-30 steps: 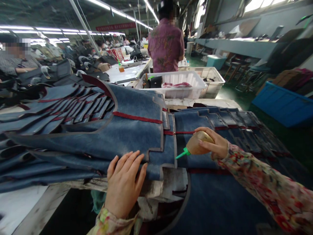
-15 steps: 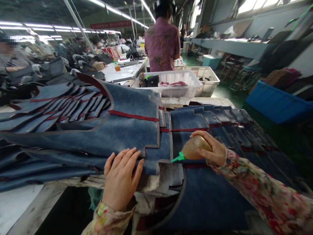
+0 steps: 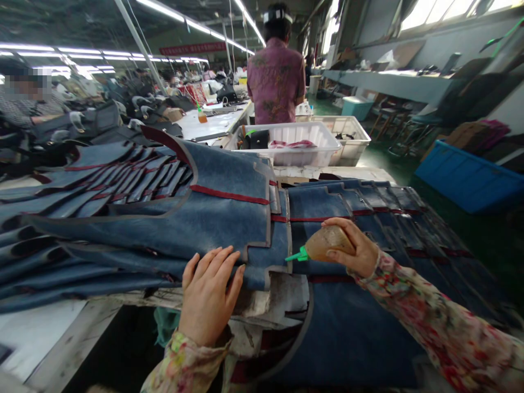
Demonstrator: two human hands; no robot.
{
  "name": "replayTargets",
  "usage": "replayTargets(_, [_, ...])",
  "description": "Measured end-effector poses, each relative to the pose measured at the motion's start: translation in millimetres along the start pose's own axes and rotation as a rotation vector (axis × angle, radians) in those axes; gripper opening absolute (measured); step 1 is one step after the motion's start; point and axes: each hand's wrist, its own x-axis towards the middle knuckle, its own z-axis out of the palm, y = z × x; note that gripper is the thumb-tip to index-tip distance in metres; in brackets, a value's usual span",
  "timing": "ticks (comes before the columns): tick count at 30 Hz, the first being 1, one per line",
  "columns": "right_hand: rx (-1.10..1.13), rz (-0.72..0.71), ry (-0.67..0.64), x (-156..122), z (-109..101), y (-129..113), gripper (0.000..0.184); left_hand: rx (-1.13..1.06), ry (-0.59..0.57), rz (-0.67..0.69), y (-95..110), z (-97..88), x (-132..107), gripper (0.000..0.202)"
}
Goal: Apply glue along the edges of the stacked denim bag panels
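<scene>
My right hand (image 3: pixel 355 248) is wrapped round a squeeze bottle (image 3: pixel 327 244) of amber-brown liquid, tilted with its green nozzle pointing left. The nozzle tip is at the grey-edged seam between two blue panels; whether it touches cannot be made out. My left hand (image 3: pixel 213 289) lies flat with fingers spread on the near edge of a blue leather-like panel (image 3: pixel 229 224), which has grey edging and a dark red strip. Right of the seam, more blue panels (image 3: pixel 315 202) overlap in a stepped row, partly hidden by my right hand and sleeve.
Fanned blue panels (image 3: pixel 135 185) pile up on the left. Behind the work stand a white plastic bin (image 3: pixel 303 150) and a second pale bin (image 3: pixel 354 136). A person (image 3: pixel 276 82) stands beyond them, back turned. A blue crate (image 3: pixel 466 174) is on the right.
The nozzle tip has moved slightly up along the seam, away from the near corner. My left hand stays flat on the panel. The whole view has shifted a little.
</scene>
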Motion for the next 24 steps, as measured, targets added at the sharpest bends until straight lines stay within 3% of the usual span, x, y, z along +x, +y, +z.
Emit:
replayTargets(7, [-0.123,0.021,0.177,19.2,6.8,21.0,0.046,-0.028,0.006,-0.021,0.8,-1.2,-1.0,0.024])
replayTargets(14, [0.038,0.032,-0.039,-6.8,2.4,1.7,0.044,-0.061,-0.001,-0.046,-1.4,-0.9,-1.0,0.024])
replayTargets(17, [0.055,0.026,-0.068,-7.5,2.8,0.2,0.046,-0.072,0.014,-0.047,-0.3,-1.1,-1.1,0.024])
replayTargets(24, [-0.103,-0.038,0.135,34.2,8.6,30.8,0.044,-0.083,0.041,-0.039,1.3,-4.0,-1.5,0.024])
